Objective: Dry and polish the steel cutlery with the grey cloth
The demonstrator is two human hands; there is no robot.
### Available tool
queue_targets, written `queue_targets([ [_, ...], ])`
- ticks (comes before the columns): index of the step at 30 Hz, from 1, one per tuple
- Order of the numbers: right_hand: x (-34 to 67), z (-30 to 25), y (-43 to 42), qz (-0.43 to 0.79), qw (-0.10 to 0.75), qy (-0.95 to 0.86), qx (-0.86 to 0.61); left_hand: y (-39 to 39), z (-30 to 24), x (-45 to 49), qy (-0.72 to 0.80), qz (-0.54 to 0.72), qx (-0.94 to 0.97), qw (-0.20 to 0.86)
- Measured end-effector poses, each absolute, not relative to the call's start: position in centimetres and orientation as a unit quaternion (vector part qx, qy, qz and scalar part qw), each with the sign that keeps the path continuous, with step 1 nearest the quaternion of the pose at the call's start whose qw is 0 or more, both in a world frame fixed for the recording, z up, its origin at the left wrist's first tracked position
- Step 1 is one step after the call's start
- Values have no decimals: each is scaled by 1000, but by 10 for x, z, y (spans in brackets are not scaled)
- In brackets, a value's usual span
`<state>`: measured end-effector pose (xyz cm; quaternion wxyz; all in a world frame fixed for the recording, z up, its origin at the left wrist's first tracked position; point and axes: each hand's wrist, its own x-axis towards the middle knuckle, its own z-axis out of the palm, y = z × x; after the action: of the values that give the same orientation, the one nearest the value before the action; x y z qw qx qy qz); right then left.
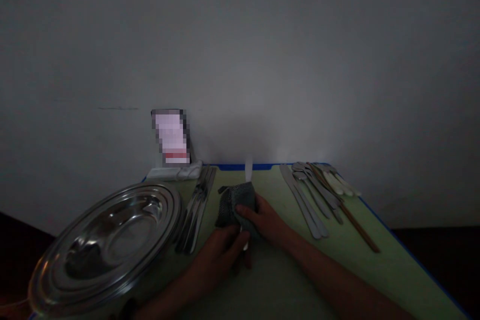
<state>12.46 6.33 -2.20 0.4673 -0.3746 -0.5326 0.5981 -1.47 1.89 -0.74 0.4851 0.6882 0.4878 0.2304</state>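
Over the middle of a green table (337,260), my right hand (268,221) presses a grey cloth (234,200) wrapped round a pale utensil (248,170). The white upper end of that utensil sticks up behind the cloth. Just below, my left hand (221,252) is closed round the lower end of the same utensil, whose pale tip shows by the fingers. Both hands meet at the cloth.
A large steel plate (105,245) lies at the left with a bundle of steel cutlery (197,210) beside it. Several knives and spoons (318,192) and a wooden stick (356,225) lie at the right. A phone (171,137) leans on the wall behind.
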Motion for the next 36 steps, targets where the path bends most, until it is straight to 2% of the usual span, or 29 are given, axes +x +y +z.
queue_targets([
  [12,122,-19,68,710,502,-310,-386,10,4,-21,413,138,738,517],
  [19,121,-15,66,671,505,-334,-427,15,-1,-16,485,224,715,452],
  [23,120,-17,65,666,503,-354,-423,19,-10,-14,503,215,704,452],
  [30,121,-22,69,679,519,-310,-416,11,0,-22,435,142,767,450],
  [36,122,-20,69,657,521,-339,-427,10,1,-20,412,195,718,526],
])
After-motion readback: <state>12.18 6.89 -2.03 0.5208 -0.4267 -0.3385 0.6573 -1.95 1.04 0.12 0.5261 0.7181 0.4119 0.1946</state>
